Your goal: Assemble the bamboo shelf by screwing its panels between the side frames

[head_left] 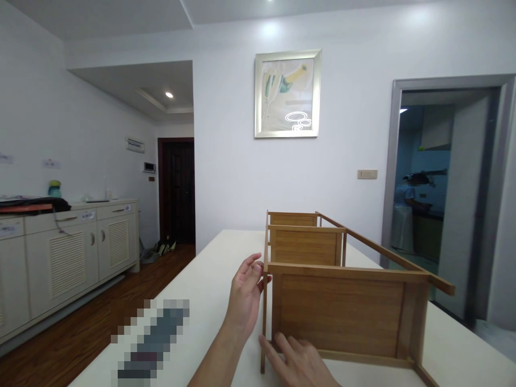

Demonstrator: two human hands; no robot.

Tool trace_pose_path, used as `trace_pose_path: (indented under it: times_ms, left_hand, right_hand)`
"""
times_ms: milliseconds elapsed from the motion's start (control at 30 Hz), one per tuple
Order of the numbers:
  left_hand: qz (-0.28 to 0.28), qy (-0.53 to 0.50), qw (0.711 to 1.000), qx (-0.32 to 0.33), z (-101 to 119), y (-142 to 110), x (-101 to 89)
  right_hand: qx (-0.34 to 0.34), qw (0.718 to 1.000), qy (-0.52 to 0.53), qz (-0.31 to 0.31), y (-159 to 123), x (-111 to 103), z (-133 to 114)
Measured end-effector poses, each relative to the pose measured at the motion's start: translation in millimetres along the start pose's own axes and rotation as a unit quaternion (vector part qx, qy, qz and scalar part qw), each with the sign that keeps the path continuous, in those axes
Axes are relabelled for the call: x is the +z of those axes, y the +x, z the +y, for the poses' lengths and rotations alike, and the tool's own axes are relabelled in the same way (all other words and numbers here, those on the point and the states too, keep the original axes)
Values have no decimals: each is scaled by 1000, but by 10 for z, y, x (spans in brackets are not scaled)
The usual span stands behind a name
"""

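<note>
A brown wooden shelf rack [342, 312] with several boards lies on its side on the white table [193, 301]. My left hand [245, 290] is at the rack's left side, where a thin upright rail [264, 317] meets the nearest board. Its thumb and fingers are pinched together at that joint; whatever small thing is between them is too small to make out. Lower down, my right hand [300, 363] has its fingers stretched out and apart. Its index fingertip touches the thin rail near its lower end, and the other fingertips lie against the nearest board's lower edge.
A pixelated dark patch [155, 344] covers something at the table's left. Further left stands a white cabinet [76, 258] with a bottle [54, 188] on top. A framed picture [287, 94] hangs on the wall ahead. Through the right doorway [397, 161] a person [404, 196] is partly visible.
</note>
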State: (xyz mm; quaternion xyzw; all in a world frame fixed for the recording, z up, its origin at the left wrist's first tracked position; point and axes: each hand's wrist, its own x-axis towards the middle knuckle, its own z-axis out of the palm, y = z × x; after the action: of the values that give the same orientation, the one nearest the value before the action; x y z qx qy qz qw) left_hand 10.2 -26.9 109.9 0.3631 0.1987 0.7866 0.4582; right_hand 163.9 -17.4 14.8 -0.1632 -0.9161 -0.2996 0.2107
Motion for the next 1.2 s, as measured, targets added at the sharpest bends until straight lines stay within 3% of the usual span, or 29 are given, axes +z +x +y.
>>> trace_pose_path:
  times_ms: [1200]
  left_hand:
    - [4, -9, 1000, -4, -42, 60, -47]
  right_hand:
    - [18, 999, 0, 33, -26, -26, 10]
